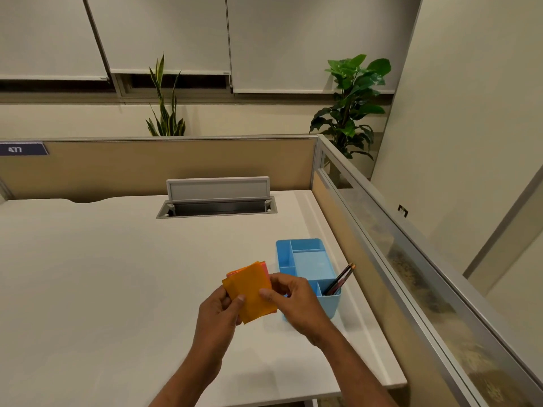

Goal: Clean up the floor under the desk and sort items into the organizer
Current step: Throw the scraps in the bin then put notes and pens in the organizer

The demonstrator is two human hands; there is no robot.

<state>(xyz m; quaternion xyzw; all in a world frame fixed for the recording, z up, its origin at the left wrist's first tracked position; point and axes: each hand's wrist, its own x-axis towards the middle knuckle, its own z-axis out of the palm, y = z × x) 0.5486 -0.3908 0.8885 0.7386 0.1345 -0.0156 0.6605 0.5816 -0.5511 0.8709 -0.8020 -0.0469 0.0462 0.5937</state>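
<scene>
Both hands hold a small stack of orange and pink sticky notes (248, 292) above the white desk (102, 274). My left hand (219, 308) pinches the stack's lower left edge. My right hand (289, 298) grips its right edge, thumb on top. Just right of the notes stands a blue plastic organizer (308, 259) with several compartments. Two pencils (340, 279) lean in its near right cup. The floor under the desk is out of sight.
An open grey cable flap (217, 198) sits at the desk's back middle. Tan partition panels (176, 163) close the back and right sides, the right one topped by frosted glass (411, 259). Two potted plants (352, 101) stand behind the partition.
</scene>
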